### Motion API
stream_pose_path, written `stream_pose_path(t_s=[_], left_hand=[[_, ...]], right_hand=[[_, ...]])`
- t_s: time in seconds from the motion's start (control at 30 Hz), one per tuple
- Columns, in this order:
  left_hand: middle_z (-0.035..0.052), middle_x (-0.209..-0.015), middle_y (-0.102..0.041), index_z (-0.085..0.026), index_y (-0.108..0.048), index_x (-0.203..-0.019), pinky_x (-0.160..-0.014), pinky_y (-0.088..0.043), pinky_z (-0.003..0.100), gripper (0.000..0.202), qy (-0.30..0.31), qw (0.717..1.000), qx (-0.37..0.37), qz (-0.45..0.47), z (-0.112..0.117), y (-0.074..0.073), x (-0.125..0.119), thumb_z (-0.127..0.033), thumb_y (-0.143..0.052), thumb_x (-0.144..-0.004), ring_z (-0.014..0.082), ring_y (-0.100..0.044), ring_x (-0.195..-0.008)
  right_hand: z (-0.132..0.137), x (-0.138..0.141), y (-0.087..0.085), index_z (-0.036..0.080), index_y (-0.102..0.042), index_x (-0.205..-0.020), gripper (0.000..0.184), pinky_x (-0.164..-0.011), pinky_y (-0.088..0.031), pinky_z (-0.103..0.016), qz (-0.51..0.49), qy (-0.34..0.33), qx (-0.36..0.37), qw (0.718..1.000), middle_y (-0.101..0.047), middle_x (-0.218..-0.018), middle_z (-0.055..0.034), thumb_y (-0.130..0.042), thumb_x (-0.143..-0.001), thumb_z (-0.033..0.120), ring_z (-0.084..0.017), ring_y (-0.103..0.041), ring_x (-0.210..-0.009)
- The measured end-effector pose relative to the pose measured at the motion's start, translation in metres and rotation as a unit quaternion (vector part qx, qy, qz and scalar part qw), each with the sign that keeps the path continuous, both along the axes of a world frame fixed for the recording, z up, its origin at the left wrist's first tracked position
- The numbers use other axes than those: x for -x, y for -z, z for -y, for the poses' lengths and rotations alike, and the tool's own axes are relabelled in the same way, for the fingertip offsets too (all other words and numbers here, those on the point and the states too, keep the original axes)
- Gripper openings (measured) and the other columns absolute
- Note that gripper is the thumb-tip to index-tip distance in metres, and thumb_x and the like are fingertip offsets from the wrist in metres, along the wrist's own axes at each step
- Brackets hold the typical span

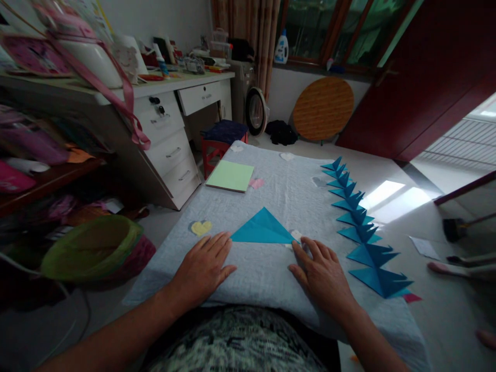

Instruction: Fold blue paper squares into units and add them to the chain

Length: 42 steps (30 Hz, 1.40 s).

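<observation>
A blue paper folded into a flat triangle [263, 228] lies on a light grey quilted cloth [279, 191] in front of me. My left hand [203, 266] rests flat on the cloth, fingers stretched out, its fingertips touching the triangle's left corner. My right hand [321, 271] lies flat too, fingers apart, with its fingertips at the triangle's right corner. Neither hand holds anything. Along the cloth's right edge runs a row of several folded blue paper pieces [358, 227].
A stack of pale green paper [230, 175] lies at the far left of the cloth. A yellow heart shape [201, 227] sits near my left hand. A white desk with drawers [170, 139] and a green-lined bin [91, 248] stand to the left.
</observation>
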State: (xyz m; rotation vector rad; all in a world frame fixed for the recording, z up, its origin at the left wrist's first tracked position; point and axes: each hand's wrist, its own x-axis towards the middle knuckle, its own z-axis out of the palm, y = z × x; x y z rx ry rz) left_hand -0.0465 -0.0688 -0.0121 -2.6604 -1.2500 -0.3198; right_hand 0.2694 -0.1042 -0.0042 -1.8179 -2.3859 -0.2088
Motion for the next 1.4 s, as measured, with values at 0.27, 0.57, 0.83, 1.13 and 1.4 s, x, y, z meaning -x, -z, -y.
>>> stream_pose_path(t_s=[0.27, 0.57, 0.83, 1.13, 1.4], left_hand=[[0.0239, -0.129, -0.065, -0.004, -0.067, -0.119, -0.1, -0.048, 0.047, 0.042, -0.035, 0.999, -0.027, -0.001, 0.003, 0.001, 0.0, -0.036, -0.059, -0.093, 0.0355, -0.063, -0.116], [0.0163, -0.128, -0.067, -0.014, -0.054, -0.134, -0.101, -0.05, 0.043, 0.048, -0.078, 0.987, 0.078, 0.119, -0.011, -0.003, 0.004, -0.034, -0.061, -0.09, 0.0303, -0.064, -0.115], [0.017, -0.138, -0.057, -0.016, -0.061, -0.121, -0.109, -0.041, 0.051, 0.046, -0.053, 0.965, 0.174, 0.187, -0.053, -0.012, -0.023, -0.031, -0.07, -0.079, 0.0346, -0.052, -0.128], [0.0117, -0.126, -0.063, -0.02, -0.063, -0.076, -0.108, -0.041, 0.05, 0.01, -0.058, 0.913, 0.257, 0.312, -0.062, -0.02, -0.027, -0.029, -0.066, -0.079, 0.0308, -0.055, -0.122], [0.006, -0.095, -0.071, -0.018, -0.063, -0.085, -0.08, -0.052, 0.032, 0.024, -0.06, 0.783, 0.379, 0.489, -0.066, -0.033, -0.032, -0.042, -0.063, -0.085, 0.0201, -0.066, -0.086]], right_hand=[[0.002, 0.001, 0.006, 0.018, -0.064, -0.129, 0.042, -0.099, -0.045, -0.052, -0.001, 0.021, -0.014, 1.0, -0.061, -0.136, -0.0162, -0.061, -0.092, 0.037, -0.036, -0.055, -0.12], [-0.01, 0.004, 0.0, 0.013, -0.064, -0.123, 0.038, -0.101, -0.046, -0.049, -0.057, 0.067, 0.019, 0.996, -0.062, -0.134, -0.0182, -0.059, -0.091, 0.032, -0.036, -0.057, -0.121], [-0.056, 0.023, -0.022, 0.011, -0.048, -0.139, 0.06, -0.102, -0.046, -0.049, -0.178, 0.009, 0.07, 0.981, -0.062, -0.131, -0.0196, -0.064, -0.083, 0.024, -0.034, -0.058, -0.12], [-0.077, 0.016, -0.009, 0.02, -0.064, -0.088, 0.006, -0.093, -0.048, -0.041, -0.333, -0.066, 0.078, 0.937, -0.069, -0.103, -0.0093, -0.059, -0.085, 0.022, -0.024, -0.062, -0.1], [-0.078, 0.01, -0.004, 0.021, -0.062, -0.1, 0.023, -0.078, -0.051, -0.035, -0.554, -0.005, 0.124, 0.823, -0.068, -0.095, -0.0045, -0.063, -0.082, 0.036, -0.019, -0.063, -0.083]])
